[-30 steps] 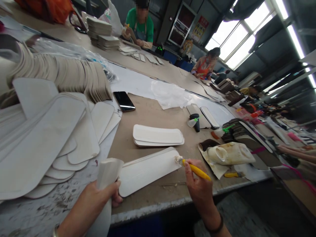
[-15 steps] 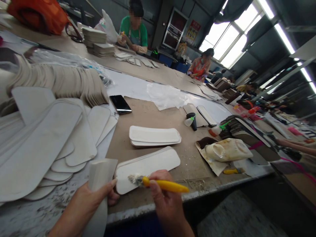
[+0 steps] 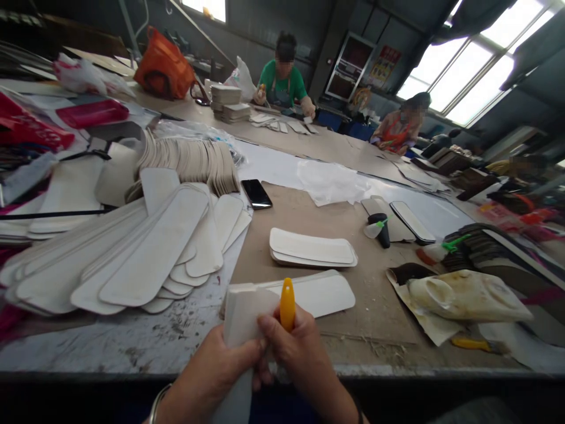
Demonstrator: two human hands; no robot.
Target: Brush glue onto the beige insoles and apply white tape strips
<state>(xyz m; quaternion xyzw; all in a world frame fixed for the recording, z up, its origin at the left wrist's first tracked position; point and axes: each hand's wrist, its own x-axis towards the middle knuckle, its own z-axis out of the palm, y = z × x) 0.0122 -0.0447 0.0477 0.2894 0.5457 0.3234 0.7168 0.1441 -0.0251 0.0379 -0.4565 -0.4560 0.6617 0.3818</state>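
Observation:
My left hand (image 3: 216, 365) is closed around a long off-white panel (image 3: 241, 312), held upright at the table's front edge. In my right hand (image 3: 304, 347) is a yellow-handled brush (image 3: 288, 303), its handle pointing up and its bristles hidden below. The right thumb and fingers also meet the panel's right side, close to the left fingers. Just behind the hands lies a small stack of white rounded panels (image 3: 329, 294), partly covered by the held panel. A second small stack (image 3: 311, 247) rests farther back on the brown board (image 3: 291, 212).
To the left, many white panels (image 3: 154, 247) lie fanned out. A phone (image 3: 256, 194) lies behind the board. On the right are a stained plastic container (image 3: 468, 294), another yellow-handled brush (image 3: 472, 343) and small glue bottles (image 3: 375, 228). Two people (image 3: 282, 76) work across the table.
The brush has come off the front stack and turned handle-up. My right hand has moved left to meet the panel in my left hand. The view has swung left.

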